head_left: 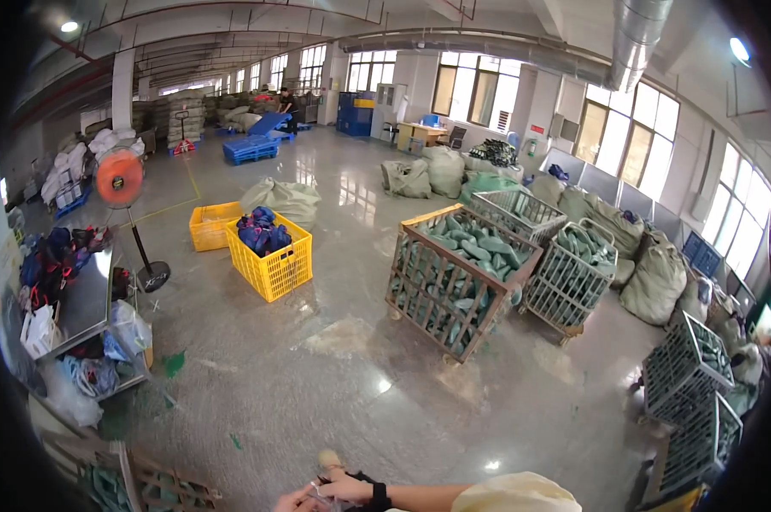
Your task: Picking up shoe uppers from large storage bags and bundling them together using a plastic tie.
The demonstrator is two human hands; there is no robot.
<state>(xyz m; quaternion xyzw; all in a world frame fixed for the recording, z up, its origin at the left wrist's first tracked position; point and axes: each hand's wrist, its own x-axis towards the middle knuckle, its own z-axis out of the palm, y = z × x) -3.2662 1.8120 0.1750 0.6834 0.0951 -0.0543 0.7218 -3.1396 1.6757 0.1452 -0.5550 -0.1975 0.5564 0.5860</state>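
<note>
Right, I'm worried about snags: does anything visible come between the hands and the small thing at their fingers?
Nothing visible: the left hand and right hand meet at the small thing, too unclear to name. The black wristband sits back on the right wrist.

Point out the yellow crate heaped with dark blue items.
The nearer yellow crate: dark blue items rise above its rim, while none top the farther yellow crate on its left.
</note>
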